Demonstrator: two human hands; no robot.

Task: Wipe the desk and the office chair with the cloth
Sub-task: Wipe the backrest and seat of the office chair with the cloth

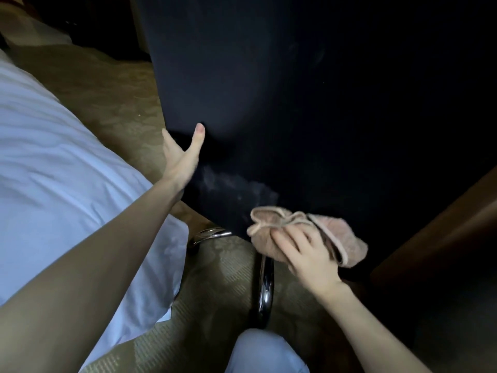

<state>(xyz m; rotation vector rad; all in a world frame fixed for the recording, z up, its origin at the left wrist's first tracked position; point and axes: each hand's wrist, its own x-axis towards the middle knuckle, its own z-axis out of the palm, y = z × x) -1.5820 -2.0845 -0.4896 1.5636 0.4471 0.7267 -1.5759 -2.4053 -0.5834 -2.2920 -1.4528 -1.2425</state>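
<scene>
The office chair (282, 103) fills the middle of the view, its black backrest seen from behind. A pale dusty smear marks the lower back. My left hand (181, 154) grips the backrest's lower left edge, thumb on the back face and fingers around the side. My right hand (304, 254) holds a bunched pink cloth (347, 238) pressed against the bottom edge of the backrest, just right of the smear. Chrome legs of the chair base (265, 289) show below the cloth. The desk (443, 224) appears as a brown wooden edge at the right.
A bed with white sheets (53, 170) lies close on the left, its corner near the chair base. Patterned beige carpet (220, 278) covers the floor. My knee in light trousers (263, 351) is at the bottom centre.
</scene>
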